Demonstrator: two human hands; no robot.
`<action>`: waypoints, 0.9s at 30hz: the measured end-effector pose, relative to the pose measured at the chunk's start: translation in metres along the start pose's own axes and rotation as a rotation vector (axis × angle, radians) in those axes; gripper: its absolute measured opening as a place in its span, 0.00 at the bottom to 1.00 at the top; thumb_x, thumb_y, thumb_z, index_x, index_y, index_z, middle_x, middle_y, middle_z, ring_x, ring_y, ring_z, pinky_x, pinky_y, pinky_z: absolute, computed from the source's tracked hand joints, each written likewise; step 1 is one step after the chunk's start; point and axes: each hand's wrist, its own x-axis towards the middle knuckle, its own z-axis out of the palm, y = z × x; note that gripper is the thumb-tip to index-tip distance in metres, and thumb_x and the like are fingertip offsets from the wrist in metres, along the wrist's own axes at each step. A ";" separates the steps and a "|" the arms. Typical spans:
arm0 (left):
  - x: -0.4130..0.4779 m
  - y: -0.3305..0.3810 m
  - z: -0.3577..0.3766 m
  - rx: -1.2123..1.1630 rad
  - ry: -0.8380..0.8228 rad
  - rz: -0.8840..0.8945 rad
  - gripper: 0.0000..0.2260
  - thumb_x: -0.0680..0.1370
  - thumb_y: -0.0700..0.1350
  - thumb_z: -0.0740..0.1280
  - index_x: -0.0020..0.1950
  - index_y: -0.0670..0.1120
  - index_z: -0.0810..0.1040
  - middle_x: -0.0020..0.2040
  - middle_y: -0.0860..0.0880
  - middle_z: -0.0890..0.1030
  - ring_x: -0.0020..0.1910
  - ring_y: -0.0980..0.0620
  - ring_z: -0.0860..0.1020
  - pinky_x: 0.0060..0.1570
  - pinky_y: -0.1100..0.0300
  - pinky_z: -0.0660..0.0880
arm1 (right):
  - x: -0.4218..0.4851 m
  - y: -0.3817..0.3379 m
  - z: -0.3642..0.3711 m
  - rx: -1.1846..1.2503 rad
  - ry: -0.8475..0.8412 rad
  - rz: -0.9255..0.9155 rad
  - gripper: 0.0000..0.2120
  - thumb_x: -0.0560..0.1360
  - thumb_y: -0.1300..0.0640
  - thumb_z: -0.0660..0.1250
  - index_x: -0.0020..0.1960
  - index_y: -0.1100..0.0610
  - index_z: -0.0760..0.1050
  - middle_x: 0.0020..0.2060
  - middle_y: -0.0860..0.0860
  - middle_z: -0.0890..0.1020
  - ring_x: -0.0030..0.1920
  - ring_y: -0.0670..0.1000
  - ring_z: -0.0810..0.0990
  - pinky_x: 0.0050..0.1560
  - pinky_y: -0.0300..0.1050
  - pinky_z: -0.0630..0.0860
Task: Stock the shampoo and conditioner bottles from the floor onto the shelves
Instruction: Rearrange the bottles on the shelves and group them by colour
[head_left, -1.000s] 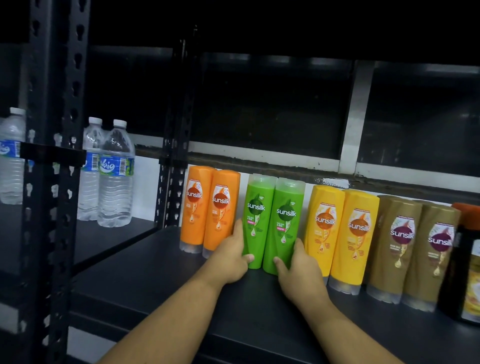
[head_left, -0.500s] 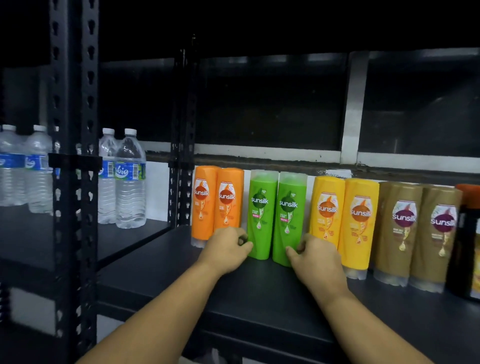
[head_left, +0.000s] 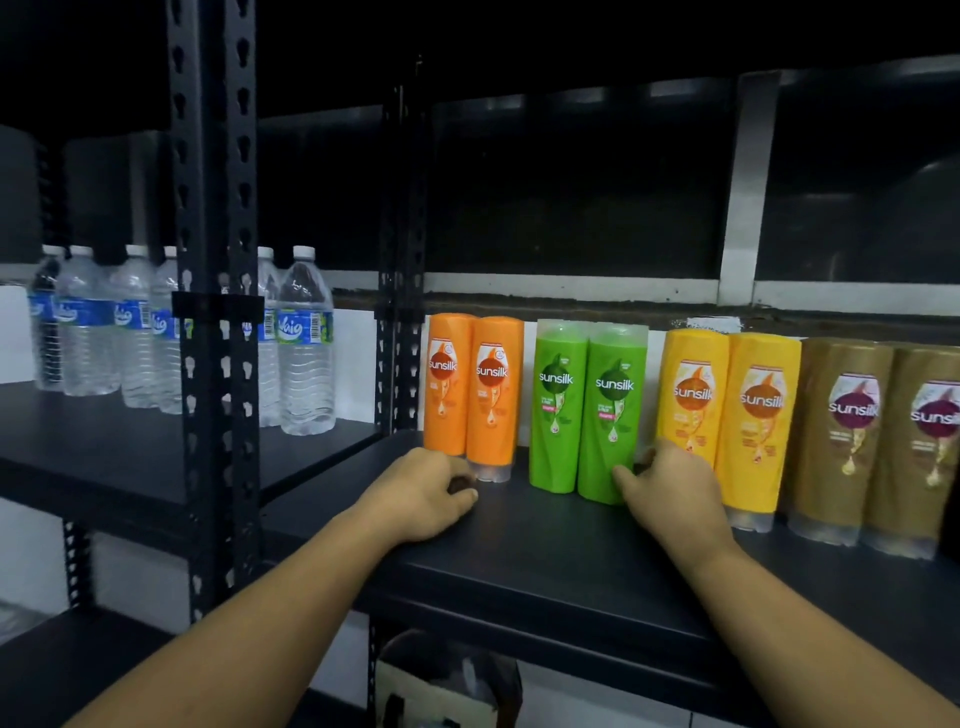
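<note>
Green bottles (head_left: 587, 415) stand upright as a pair on the dark shelf (head_left: 545, 545), between the orange bottles (head_left: 472, 389) and the yellow bottles (head_left: 727, 415), with a small gap on each side. The step in hand seems to be the final straightening of this pair. It is better to push low and gently, because such tall narrow bottles can tip back or knock the neighbours. The labels should face front, in one line with the row. The right hand (head_left: 675, 493) is at the lower right side of the pair. Its thumb (head_left: 623, 475) lies on the front of the right-side bottle, and the other fingers go into the gap toward the yellow bottles, where I cannot see them fully. The left hand (head_left: 415, 493) rests on the shelf just in front of the orange bottles, curled into a loose fist and holding nothing. Both forearms reach forward over the shelf edge.
</note>
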 end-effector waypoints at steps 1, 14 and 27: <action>0.002 -0.003 -0.001 -0.003 0.018 -0.017 0.07 0.80 0.54 0.67 0.54 0.55 0.83 0.50 0.55 0.82 0.50 0.54 0.80 0.54 0.51 0.79 | -0.004 -0.005 -0.005 0.007 0.022 -0.044 0.12 0.76 0.50 0.72 0.48 0.60 0.79 0.42 0.56 0.83 0.46 0.60 0.82 0.42 0.47 0.74; 0.066 -0.023 -0.034 -0.719 0.419 -0.236 0.23 0.77 0.49 0.74 0.69 0.52 0.70 0.59 0.51 0.78 0.56 0.49 0.79 0.54 0.52 0.77 | -0.013 -0.125 0.075 0.400 -0.203 -0.074 0.34 0.78 0.49 0.69 0.77 0.59 0.58 0.65 0.56 0.78 0.63 0.59 0.79 0.63 0.53 0.76; 0.074 -0.049 -0.004 -0.629 0.176 -0.059 0.40 0.77 0.47 0.76 0.80 0.57 0.53 0.70 0.55 0.71 0.68 0.52 0.72 0.64 0.51 0.71 | 0.008 -0.127 0.115 0.423 -0.117 -0.012 0.36 0.75 0.64 0.70 0.77 0.56 0.56 0.67 0.57 0.72 0.65 0.59 0.74 0.64 0.54 0.73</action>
